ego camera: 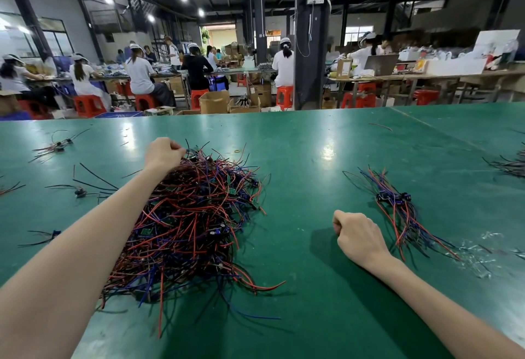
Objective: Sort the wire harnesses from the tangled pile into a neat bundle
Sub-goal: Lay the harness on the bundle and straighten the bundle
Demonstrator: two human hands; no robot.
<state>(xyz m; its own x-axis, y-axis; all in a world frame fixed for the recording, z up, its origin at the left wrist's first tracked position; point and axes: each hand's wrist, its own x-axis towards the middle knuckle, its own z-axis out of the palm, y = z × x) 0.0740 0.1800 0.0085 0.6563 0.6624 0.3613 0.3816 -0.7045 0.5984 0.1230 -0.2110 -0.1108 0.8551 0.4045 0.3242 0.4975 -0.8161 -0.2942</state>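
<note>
Reaching over the tangled pile of red, blue and black wire harnesses [193, 225] on the green table [312, 159], your left hand [164, 152] pinches wires at its far edge. Your right hand [359, 235] rests fisted, empty, beside the smaller aligned wire bundle [397, 205].

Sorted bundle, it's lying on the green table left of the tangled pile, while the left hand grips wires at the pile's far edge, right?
No. The head view shows the sorted bundle lying on the green table right of the tangled pile, not left. The left hand does grip wires at the pile's far edge.
</note>
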